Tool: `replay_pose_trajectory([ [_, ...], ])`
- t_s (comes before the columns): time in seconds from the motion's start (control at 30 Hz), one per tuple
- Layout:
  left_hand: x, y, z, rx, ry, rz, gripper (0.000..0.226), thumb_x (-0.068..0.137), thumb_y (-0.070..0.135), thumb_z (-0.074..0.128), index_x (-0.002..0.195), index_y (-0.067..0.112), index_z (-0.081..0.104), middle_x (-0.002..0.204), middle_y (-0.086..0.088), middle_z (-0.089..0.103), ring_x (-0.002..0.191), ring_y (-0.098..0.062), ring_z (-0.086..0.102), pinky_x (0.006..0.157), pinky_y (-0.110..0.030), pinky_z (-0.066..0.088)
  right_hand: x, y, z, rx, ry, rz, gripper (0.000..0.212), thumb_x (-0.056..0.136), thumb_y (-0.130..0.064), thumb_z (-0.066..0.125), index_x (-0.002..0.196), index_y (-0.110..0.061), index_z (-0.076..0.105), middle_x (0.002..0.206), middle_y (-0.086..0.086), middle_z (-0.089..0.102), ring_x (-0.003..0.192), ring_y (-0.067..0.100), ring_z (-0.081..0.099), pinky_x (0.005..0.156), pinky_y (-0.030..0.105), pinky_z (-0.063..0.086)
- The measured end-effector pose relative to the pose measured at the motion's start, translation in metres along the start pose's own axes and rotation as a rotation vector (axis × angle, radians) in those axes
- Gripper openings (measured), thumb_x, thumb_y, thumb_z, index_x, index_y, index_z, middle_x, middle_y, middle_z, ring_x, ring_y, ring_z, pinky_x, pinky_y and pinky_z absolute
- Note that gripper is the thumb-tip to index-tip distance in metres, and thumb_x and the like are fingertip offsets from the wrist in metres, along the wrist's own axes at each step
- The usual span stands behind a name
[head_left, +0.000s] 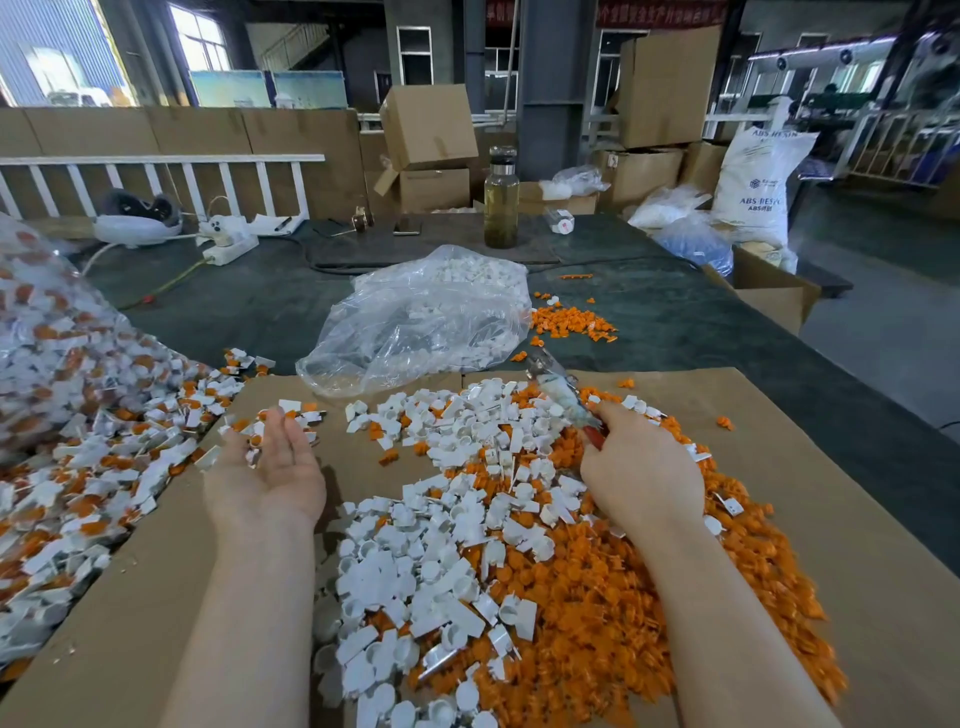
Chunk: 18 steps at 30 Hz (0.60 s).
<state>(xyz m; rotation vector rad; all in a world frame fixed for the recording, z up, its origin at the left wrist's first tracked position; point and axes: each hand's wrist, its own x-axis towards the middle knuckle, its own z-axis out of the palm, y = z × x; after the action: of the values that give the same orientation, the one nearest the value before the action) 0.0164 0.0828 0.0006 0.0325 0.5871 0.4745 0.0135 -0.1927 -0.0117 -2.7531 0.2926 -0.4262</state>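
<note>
Pile of white and orange plastic bits (467, 519) | left grip (270, 467) palm up, fingers loose | right grip (641, 467) curled round red-handled tool (558, 392) above pile | middle clear plastic bag (415, 322): white bits | left clear plastic bag (52, 338): white-orange bits

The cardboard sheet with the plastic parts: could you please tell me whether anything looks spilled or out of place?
Yes: a small heap of orange parts lies off the cardboard, on the dark table cover beside the clear bag, apart from the main pile. Nothing looks damaged.
</note>
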Motion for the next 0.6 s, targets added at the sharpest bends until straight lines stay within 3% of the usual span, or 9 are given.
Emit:
replay_pose_trajectory([
  [0.07, 0.001, -0.002, -0.001, -0.006, -0.018, -0.006, 0.041, 0.098, 0.022, 0.061, 0.137, 0.019, 0.052, 0.111, -0.017, 0.063, 0.089, -0.024, 0.075, 0.064, -0.033, 0.062, 0.001, 0.0, 0.001, -0.039, 0.006, 0.028, 0.007, 0.093, -0.031, 0.052, 0.095, -0.026, 0.057, 0.068, -0.01, 0.05, 0.057, 0.011, 0.049, 0.044, 0.023, 0.037],
  [0.13, 0.003, -0.001, 0.0, -0.03, -0.024, 0.005, 0.044, 0.097, 0.023, 0.062, 0.139, 0.018, 0.051, 0.111, -0.017, 0.066, 0.089, -0.024, 0.075, 0.067, -0.033, 0.062, 0.001, 0.0, 0.003, -0.066, 0.005, 0.052, 0.013, 0.091, -0.027, 0.055, 0.079, -0.025, 0.05, 0.066, -0.008, 0.05, 0.056, 0.011, 0.049, 0.043, 0.023, 0.034],
  [0.23, 0.003, 0.003, -0.001, -0.095, -0.071, -0.005, 0.047, 0.098, 0.025, 0.061, 0.138, 0.006, 0.047, 0.113, -0.016, 0.07, 0.096, -0.024, 0.074, 0.083, -0.033, 0.061, 0.0, -0.001, 0.007, -0.059, -0.004, 0.082, 0.02, 0.087, -0.016, 0.056, 0.071, -0.024, 0.046, 0.065, -0.004, 0.053, 0.056, 0.011, 0.05, 0.042, 0.022, 0.033],
  [0.37, 0.002, 0.005, -0.003, -0.245, -0.04, -0.072, 0.036, 0.099, 0.027, 0.056, 0.12, 0.003, 0.04, 0.105, -0.025, 0.07, 0.073, -0.03, 0.076, 0.061, -0.034, 0.061, 0.001, -0.002, 0.01, -0.081, 0.006, 0.064, 0.018, 0.089, -0.015, 0.054, 0.078, -0.026, 0.046, 0.065, -0.007, 0.049, 0.055, 0.009, 0.048, 0.042, 0.022, 0.034],
  [0.47, 0.0, 0.002, -0.001, 0.204, -0.101, -0.134, 0.033, 0.102, 0.02, 0.049, 0.132, 0.006, 0.049, 0.095, -0.013, 0.076, 0.068, -0.012, 0.074, 0.063, -0.022, 0.056, 0.0, -0.001, 0.01, -0.098, 0.004, 0.015, 0.014, 0.09, -0.019, 0.057, 0.096, -0.031, 0.057, 0.065, -0.012, 0.046, 0.053, 0.004, 0.04, 0.04, 0.021, 0.029],
  [0.53, -0.007, -0.006, 0.003, 0.654, -0.194, -0.101, 0.025, 0.098, 0.016, 0.057, 0.121, 0.01, 0.063, 0.089, -0.002, 0.078, 0.068, -0.006, 0.069, 0.067, -0.017, 0.053, -0.002, -0.001, 0.009, -0.1, 0.003, -0.015, 0.025, 0.091, -0.026, 0.06, 0.114, -0.037, 0.06, 0.073, -0.012, 0.054, 0.053, 0.004, 0.034, 0.041, 0.02, 0.023],
  [0.6, -0.015, -0.017, 0.003, 1.074, -0.273, 0.03, 0.016, 0.09, 0.014, 0.069, 0.106, 0.017, 0.071, 0.097, 0.002, 0.077, 0.075, -0.007, 0.069, 0.067, -0.021, 0.054, -0.003, -0.001, 0.009, -0.106, -0.006, -0.037, 0.033, 0.091, -0.028, 0.061, 0.123, -0.039, 0.058, 0.083, -0.011, 0.06, 0.054, 0.005, 0.033, 0.041, 0.02, 0.022],
])
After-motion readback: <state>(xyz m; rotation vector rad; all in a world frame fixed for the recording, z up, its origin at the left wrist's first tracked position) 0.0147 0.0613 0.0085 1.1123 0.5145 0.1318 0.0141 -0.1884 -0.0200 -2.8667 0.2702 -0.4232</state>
